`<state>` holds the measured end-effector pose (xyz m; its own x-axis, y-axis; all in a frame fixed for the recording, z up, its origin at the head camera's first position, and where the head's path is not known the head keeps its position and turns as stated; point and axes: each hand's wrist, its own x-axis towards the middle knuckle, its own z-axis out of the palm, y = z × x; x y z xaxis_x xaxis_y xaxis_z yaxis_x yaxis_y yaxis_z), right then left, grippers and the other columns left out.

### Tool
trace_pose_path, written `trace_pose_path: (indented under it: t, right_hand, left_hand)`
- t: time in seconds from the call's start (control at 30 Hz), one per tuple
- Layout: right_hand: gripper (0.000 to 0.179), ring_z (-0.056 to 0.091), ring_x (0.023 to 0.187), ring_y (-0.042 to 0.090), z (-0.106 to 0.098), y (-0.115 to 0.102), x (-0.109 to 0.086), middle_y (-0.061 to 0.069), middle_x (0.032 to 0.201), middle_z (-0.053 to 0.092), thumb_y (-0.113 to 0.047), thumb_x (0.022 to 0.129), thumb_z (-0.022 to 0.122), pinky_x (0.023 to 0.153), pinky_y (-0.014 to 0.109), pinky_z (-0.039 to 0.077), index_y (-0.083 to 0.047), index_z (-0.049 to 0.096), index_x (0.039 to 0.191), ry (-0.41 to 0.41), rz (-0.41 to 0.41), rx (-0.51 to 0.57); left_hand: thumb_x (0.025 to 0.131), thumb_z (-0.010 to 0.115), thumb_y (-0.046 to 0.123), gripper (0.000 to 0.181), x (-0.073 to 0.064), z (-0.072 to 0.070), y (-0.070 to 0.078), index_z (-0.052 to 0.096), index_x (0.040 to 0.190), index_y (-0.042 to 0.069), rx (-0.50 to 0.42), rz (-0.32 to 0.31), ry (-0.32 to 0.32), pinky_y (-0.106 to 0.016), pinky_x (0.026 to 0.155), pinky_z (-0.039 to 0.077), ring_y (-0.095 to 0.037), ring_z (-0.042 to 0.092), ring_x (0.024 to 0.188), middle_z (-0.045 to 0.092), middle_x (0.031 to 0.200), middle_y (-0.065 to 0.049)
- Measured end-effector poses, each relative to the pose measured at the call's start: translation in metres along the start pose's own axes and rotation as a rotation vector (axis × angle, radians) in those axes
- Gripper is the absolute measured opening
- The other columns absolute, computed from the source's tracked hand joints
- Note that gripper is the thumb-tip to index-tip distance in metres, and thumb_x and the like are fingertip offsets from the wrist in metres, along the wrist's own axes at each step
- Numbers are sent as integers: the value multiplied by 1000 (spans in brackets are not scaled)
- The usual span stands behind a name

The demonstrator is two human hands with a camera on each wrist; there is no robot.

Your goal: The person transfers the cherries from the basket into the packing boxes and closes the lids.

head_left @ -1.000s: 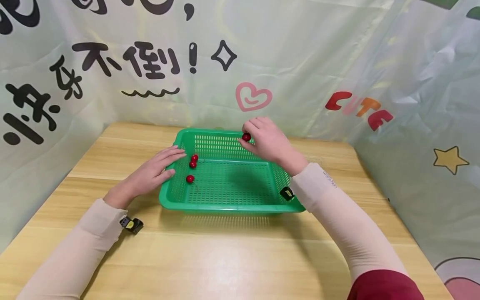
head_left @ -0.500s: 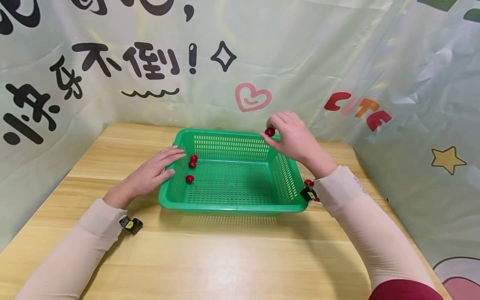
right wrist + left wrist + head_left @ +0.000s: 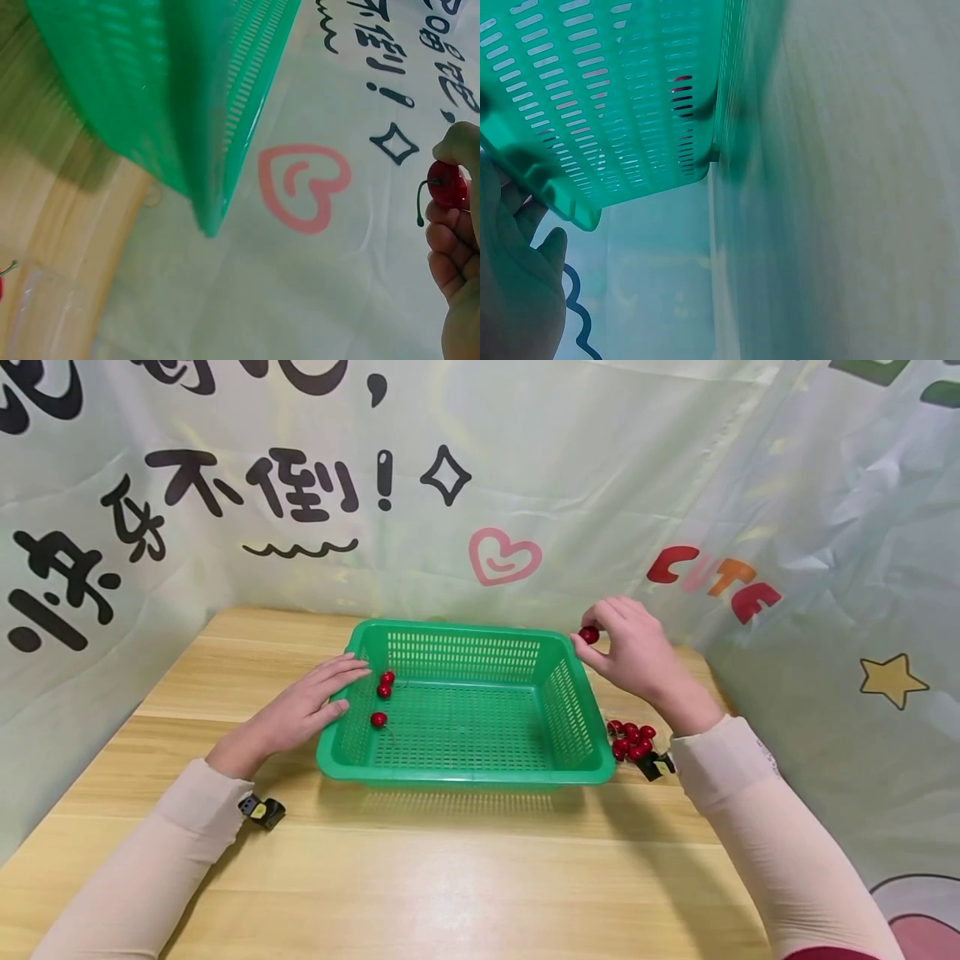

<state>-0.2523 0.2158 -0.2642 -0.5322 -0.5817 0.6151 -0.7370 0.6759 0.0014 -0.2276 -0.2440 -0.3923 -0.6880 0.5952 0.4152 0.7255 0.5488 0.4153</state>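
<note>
My right hand [image 3: 633, 647] pinches a red cherry [image 3: 589, 635] between thumb and fingers, above the back right corner of the green basket [image 3: 465, 776]. A thin stem [image 3: 421, 206] hangs from that cherry in the right wrist view. On the basket's left rim rests my left hand [image 3: 303, 702], its fingers extended over the edge. Inside, near the left wall, lie two touching cherries [image 3: 385, 685] and a single cherry [image 3: 378, 720]. Just outside the right wall is a cluster of several cherries [image 3: 633, 739], partly hidden by the right wrist camera.
Everything stands on a wooden table [image 3: 450, 868], with a printed cloth [image 3: 600, 485] hanging behind and at both sides. In the right wrist view, a clear plastic edge [image 3: 49, 307] shows beside a cherry on the table.
My right hand has moved right with the cherry, from over the basket's back rim to its back right corner. The cherry cluster at the right has come into view. My left hand stays put.
</note>
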Motion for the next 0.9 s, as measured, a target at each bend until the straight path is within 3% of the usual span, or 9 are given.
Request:
trace_pose_path:
  t: [0.23, 0.53, 0.7, 0.9]
  right_hand:
    - [16, 51, 78, 24, -5, 10, -21, 6, 80, 57, -10, 85, 72, 68, 41, 42, -6, 56, 85, -44, 140, 16]
    - [11, 54, 77, 20, -17, 21, -47, 4, 84, 59, -14, 90, 67, 69, 41, 45, -9, 57, 90, -250, 344, 60]
    - [11, 56, 77, 19, -20, 30, -60, 2, 84, 61, -18, 92, 66, 70, 40, 46, -11, 59, 90, -352, 388, 85]
    - [11, 55, 73, 18, -9, 40, -78, 1, 81, 61, -15, 90, 68, 68, 38, 47, -11, 58, 88, -377, 423, 118]
  left_hand:
    - [98, 51, 10, 48, -1, 0, 0, 44, 145, 3, 5, -3, -1, -55, 114, 20, -36, 21, 144, 37, 152, -15]
    - [97, 52, 7, 49, -1, 0, 0, 44, 145, 3, -5, -10, -3, -57, 114, 20, -36, 20, 145, 36, 152, -16]
    - [97, 52, 8, 49, -1, -1, 0, 44, 145, 3, -6, -15, -1, -57, 113, 20, -36, 20, 145, 36, 152, -15]
    - [98, 52, 9, 48, 0, -1, 0, 44, 145, 3, -6, -10, -2, -56, 114, 20, -36, 20, 145, 36, 152, -16]
